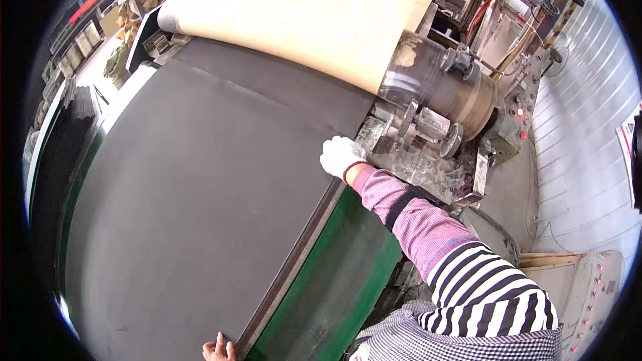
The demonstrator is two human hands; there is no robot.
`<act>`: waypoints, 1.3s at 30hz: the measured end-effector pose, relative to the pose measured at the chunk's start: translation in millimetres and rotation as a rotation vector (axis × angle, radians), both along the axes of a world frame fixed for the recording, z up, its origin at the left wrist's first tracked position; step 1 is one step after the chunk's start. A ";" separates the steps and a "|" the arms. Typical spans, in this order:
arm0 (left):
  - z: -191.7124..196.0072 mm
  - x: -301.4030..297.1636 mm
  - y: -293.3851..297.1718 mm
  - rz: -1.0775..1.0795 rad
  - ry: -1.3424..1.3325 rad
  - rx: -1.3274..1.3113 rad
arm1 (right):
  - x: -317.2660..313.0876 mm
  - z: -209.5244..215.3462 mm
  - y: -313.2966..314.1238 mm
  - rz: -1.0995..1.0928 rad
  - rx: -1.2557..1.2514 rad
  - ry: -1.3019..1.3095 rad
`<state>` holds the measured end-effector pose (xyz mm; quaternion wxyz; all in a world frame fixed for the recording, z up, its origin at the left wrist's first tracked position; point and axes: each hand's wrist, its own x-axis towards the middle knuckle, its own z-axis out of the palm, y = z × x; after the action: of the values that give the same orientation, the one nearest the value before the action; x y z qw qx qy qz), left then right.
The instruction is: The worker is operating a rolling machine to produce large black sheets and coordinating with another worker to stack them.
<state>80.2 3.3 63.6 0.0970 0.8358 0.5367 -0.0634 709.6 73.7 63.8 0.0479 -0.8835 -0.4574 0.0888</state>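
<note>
Nearest to us, our bare left hand (219, 349) shows only its fingertips at the lower edge, lying flat on the near corner of the dark grey sheet (200, 187); the rest of it is cut off, so we cannot tell how it grips. Our right arm runs up from a checked apron (455, 344) through a striped sleeve and a pink sleeve cover. At its end our right hand (341, 156), in a white glove, rests on the sheet's right edge with the fingers curled together; whether it pinches the edge or only presses on it is hard to make out.

That sheet is large, matte and smooth, spread across a green-sided machine table (334, 274) and filling most of what we see, with a faint crease near its far end. Its far edge runs under a cream-coloured roller (301, 7), just beside our gloved hand.

To the right of the roller we see its brownish metal drum end (441, 83) with gears, greasy and cluttered below. Farther right stands a control box with red lights (518, 117), then a corrugated metal wall (588, 127). Far left, shelving is blurred and bent by the lens.
</note>
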 end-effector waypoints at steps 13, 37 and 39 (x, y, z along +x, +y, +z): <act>6.4 197.1 46.2 0.044 -0.311 -0.227 | -110.5 24.8 -134.5 0.341 0.659 0.407; -72.9 12.9 27.5 -0.330 0.188 0.003 | 127.1 9.7 -458.5 -0.528 0.129 -0.147; -84.3 -28.8 24.1 -0.325 0.297 0.177 | 132.1 4.4 -453.5 -0.535 0.104 -0.147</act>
<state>51.4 27.5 -20.8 -0.0680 0.8980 0.4068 -0.1531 841.7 -379.8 68.3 0.0815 -0.9733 -0.2142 -0.0151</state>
